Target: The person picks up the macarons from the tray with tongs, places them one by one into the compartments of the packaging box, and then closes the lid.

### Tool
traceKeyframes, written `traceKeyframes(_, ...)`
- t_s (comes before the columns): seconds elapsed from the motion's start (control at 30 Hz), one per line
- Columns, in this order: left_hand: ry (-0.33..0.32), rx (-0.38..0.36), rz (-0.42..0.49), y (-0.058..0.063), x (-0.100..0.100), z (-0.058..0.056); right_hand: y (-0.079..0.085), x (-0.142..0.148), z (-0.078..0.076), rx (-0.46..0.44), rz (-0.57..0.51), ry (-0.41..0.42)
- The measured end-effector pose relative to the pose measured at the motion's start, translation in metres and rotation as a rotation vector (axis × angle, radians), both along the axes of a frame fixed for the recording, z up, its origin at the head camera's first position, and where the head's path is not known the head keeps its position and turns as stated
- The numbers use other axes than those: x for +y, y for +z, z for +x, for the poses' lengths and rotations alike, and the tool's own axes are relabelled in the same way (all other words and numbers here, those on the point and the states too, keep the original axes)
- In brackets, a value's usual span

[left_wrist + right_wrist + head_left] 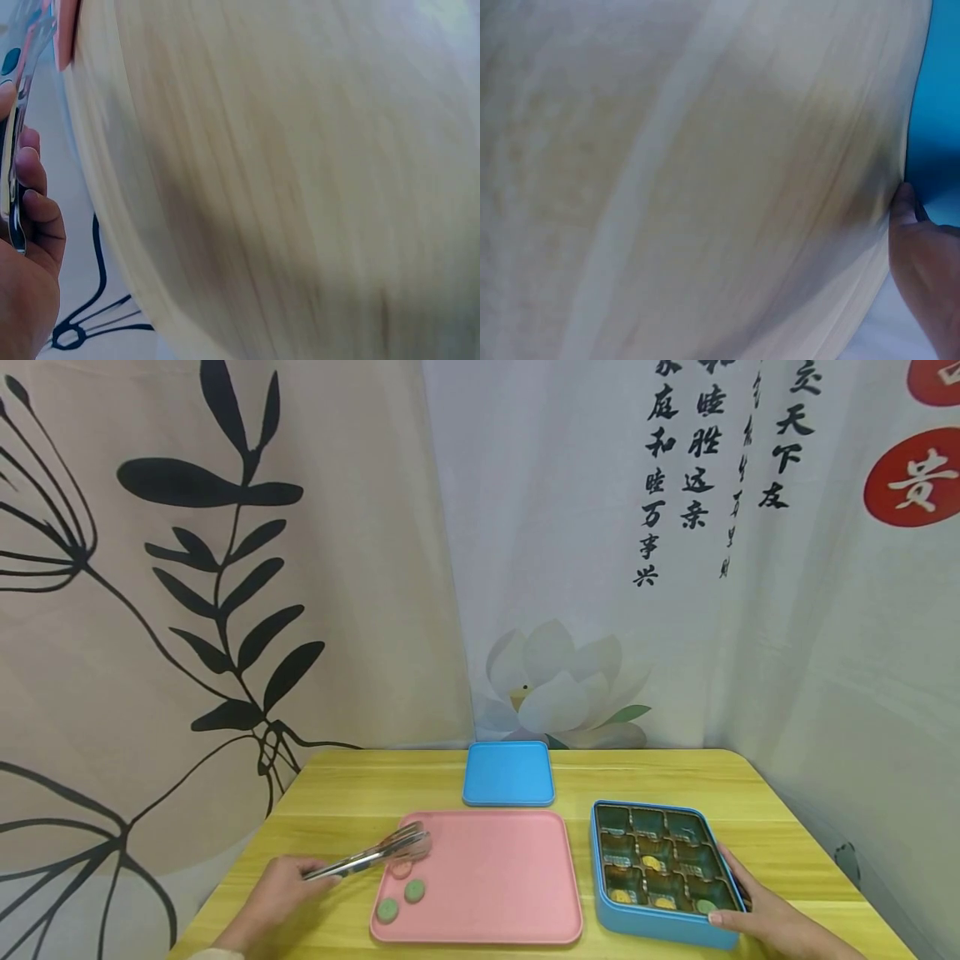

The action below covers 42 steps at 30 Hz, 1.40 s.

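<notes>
My left hand grips metal tongs, fingers curled round the handles in the left wrist view. The tongs' tips are over the upper left part of a pink tray. Just below the tips lies a pinkish round piece, partly covered by them. Two green round pieces lie on the tray's left side. My right hand holds the near right corner of a blue box, thumb at the front rim, fingers along the side. Its compartmented insert holds three yellow pieces and a green one.
A blue lid-like tray lies at the table's far edge, behind the pink tray. The wood-patterned table stands before printed curtains. The blue box stands a little to the right of the pink tray.
</notes>
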<state>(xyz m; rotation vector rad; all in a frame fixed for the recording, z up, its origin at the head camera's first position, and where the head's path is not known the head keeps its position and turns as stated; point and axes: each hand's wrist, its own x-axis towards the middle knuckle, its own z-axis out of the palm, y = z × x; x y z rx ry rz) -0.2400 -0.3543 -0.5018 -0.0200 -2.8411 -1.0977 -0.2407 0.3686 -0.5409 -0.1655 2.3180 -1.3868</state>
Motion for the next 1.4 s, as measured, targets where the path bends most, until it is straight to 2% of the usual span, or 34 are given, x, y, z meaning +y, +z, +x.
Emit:
traceKeyframes(0.07,-0.003,0.009,0.008,-0.001,0.003,-0.002,-0.009,0.007,-0.006,-0.009,0.006,-0.002)
traceKeyframes(0.13,-0.001,0.012,0.016,-0.002,0.006,-0.004,-0.009,0.006,-0.005,-0.009,0.005,0.000)
traceKeyframes(0.2,0.009,0.008,0.027,-0.001,0.010,-0.006,0.004,-0.002,0.001,-0.016,0.024,0.009)
traceKeyframes(0.37,0.026,-0.015,0.039,0.001,0.020,-0.010,0.015,-0.007,0.006,-0.023,0.022,0.021)
traceKeyframes(0.6,-0.038,0.025,0.037,0.003,0.038,-0.021,0.016,-0.005,0.007,-0.032,0.019,0.059)
traceKeyframes(0.97,-0.135,0.041,0.120,0.011,0.083,-0.039,0.026,-0.016,0.016,-0.015,0.014,0.004)
traceKeyframes(1.23,-0.210,0.023,0.136,0.020,0.111,-0.049,0.026,-0.015,0.016,-0.010,-0.021,0.014)
traceKeyframes(1.4,-0.249,-0.022,0.197,0.022,0.127,-0.054,0.025,-0.015,0.017,0.003,-0.041,0.015)
